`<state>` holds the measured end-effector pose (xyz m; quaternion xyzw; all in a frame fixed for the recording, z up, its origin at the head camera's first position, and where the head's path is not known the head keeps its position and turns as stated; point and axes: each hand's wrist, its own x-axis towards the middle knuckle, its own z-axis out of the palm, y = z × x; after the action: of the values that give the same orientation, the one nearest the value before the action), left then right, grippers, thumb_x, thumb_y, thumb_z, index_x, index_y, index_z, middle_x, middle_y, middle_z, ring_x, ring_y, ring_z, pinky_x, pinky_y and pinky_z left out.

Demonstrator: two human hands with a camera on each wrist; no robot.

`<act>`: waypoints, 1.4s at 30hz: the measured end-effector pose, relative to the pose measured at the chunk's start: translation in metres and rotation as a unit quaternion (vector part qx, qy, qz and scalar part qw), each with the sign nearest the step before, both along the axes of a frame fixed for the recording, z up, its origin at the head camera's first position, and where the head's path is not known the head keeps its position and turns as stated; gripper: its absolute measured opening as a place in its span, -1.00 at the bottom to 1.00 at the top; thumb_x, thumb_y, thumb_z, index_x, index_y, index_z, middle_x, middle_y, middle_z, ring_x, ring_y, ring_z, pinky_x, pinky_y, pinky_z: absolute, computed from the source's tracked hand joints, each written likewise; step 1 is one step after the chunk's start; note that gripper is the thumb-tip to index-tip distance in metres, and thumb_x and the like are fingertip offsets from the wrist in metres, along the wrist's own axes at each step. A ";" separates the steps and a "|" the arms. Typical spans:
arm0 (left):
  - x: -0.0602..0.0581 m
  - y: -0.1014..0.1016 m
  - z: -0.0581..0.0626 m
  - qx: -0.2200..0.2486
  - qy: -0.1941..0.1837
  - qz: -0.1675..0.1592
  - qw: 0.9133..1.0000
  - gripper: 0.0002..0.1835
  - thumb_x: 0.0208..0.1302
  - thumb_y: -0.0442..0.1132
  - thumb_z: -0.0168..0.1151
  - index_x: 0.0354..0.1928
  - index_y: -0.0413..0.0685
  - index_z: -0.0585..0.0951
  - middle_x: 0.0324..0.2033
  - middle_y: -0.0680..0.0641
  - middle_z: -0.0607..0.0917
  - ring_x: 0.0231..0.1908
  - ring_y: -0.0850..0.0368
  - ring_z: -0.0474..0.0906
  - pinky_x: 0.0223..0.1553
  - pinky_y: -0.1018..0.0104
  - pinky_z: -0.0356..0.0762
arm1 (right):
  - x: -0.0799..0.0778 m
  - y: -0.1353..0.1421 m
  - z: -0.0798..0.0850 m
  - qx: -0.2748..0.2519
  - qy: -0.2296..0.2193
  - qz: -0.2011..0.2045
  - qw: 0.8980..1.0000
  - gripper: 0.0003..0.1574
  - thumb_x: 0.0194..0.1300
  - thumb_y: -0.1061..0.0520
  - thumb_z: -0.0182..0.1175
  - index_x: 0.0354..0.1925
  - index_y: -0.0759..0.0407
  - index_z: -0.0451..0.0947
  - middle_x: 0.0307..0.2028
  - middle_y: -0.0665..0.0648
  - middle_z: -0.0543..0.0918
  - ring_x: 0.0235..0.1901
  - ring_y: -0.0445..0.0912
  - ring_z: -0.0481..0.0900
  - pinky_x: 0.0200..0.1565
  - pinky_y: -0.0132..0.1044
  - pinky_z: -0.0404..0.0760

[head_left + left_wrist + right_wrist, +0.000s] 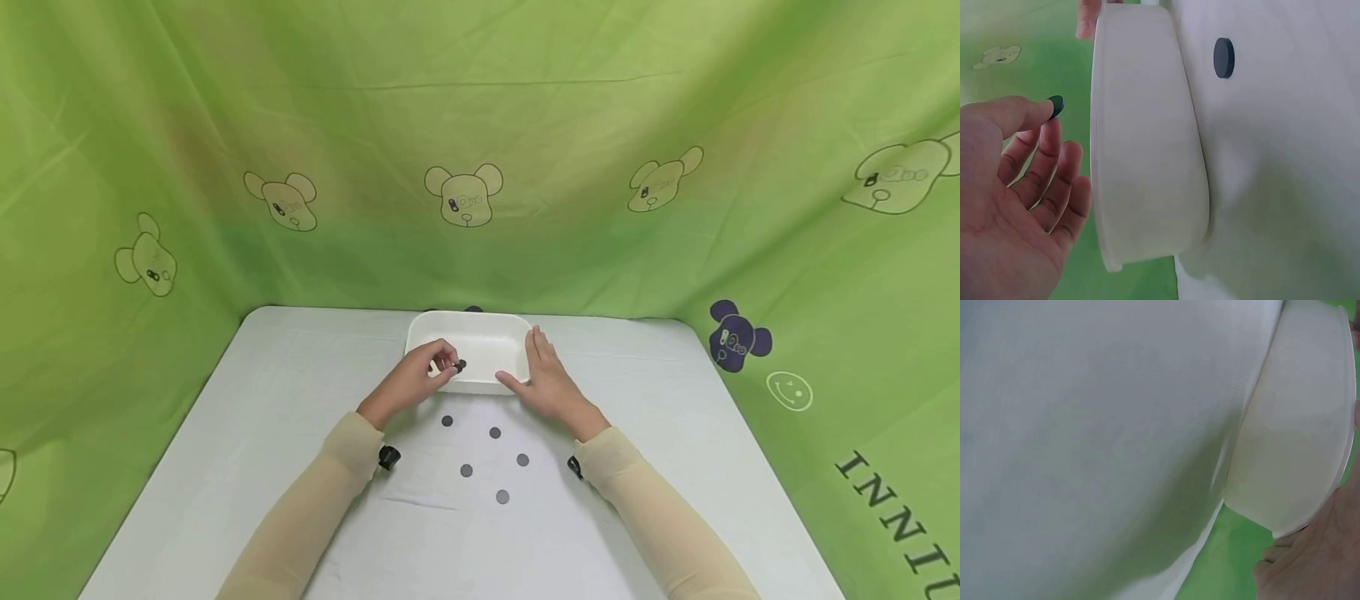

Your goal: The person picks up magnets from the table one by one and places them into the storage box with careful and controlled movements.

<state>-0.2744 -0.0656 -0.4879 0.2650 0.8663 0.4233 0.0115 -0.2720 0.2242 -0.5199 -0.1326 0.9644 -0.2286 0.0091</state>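
A small dark round disc (461, 365) is pinched between thumb and finger of my left hand (420, 372), over the left part of a white plastic tray (480, 387). The left wrist view has this disc (1055, 106) at the fingertips, above the rim and apart from the tray's wall (1147, 137). My right hand (551, 385) rests against the tray's right end, fingers straight along that side and thumb at the near rim. In the right wrist view, this hand (1319, 562) is partly cut off beside the tray (1294, 419).
Several similar dark discs lie scattered on the white-covered table between the forearms, one disc (447, 421) near the left wrist and another disc (502, 497) closest to the front. A green printed curtain (465, 267) hangs behind the tray and along both sides.
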 end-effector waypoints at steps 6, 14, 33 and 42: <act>-0.007 0.007 -0.005 0.004 -0.006 -0.011 1.000 -0.93 0.54 -0.29 0.33 -0.07 -0.04 0.62 -0.20 0.05 0.71 -0.15 0.16 0.59 0.05 0.10 0.63 | 0.001 0.000 0.001 -0.005 -0.010 -0.002 1.000 0.47 0.51 -0.61 -0.02 0.70 0.35 -0.43 0.71 0.32 -0.41 0.70 0.24 -0.37 0.67 0.10 -0.18; -0.015 0.011 -0.006 0.001 -0.021 -0.008 1.000 -0.93 0.53 -0.29 0.33 -0.07 -0.04 0.62 -0.22 0.05 0.70 -0.18 0.17 0.58 -0.06 0.20 0.61 | 0.000 -0.001 0.001 0.001 -0.007 -0.001 1.000 0.47 0.50 -0.63 -0.05 0.70 0.36 -0.42 0.71 0.32 -0.40 0.70 0.29 -0.29 0.67 0.12 -0.14; -0.038 0.020 -0.009 -0.065 -0.059 -0.019 0.996 -0.97 0.54 -0.31 0.30 -0.08 -0.07 0.65 -0.21 0.02 0.72 -0.19 0.17 0.58 -0.09 0.28 0.58 | 0.001 -0.001 0.002 -0.004 -0.006 0.002 1.000 0.47 0.50 -0.62 -0.02 0.70 0.36 -0.40 0.71 0.33 -0.38 0.70 0.27 -0.31 0.67 0.12 -0.13; -0.044 0.028 -0.009 -0.106 -0.086 -0.006 0.991 -0.94 0.51 -0.31 0.35 -0.09 -0.01 0.66 -0.16 0.01 0.74 -0.16 0.14 0.62 -0.03 0.19 0.61 | 0.001 -0.001 0.004 -0.005 -0.008 0.003 1.000 0.47 0.50 -0.62 -0.02 0.70 0.36 -0.41 0.71 0.33 -0.38 0.69 0.30 -0.30 0.66 0.14 -0.12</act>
<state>-0.3181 -0.0379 -0.4969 0.2302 0.9003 0.3506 0.1162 -0.2706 0.2236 -0.5162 -0.1341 0.9628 -0.2341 0.0166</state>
